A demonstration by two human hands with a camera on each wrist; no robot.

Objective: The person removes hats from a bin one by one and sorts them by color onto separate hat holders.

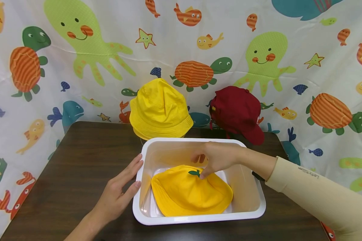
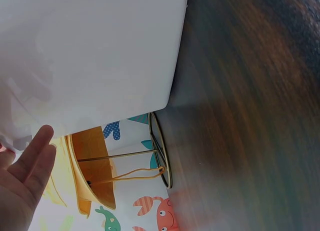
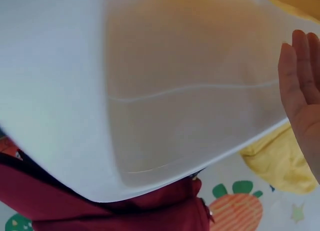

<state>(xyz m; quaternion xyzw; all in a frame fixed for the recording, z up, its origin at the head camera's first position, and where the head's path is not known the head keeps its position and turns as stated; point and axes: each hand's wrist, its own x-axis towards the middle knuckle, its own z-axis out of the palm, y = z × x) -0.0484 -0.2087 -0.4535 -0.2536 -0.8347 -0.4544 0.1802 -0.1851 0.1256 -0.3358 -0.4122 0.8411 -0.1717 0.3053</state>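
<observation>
A white plastic tub holds a yellow hat with a green leaf-shaped piece on its crown. My right hand reaches into the tub from the right, thumb tip at the leaf piece and fingers spread apart from the thumb. In the right wrist view the right hand has relaxed fingers below the hat's edge. My left hand lies along the tub's left side, fingertips at the rim. The left wrist view has the left hand against the outer wall.
Behind the tub, a yellow bucket hat sits on a wire stand. To its right is a dark red cap. All stand on a dark wooden table, backed by a sea-animal curtain.
</observation>
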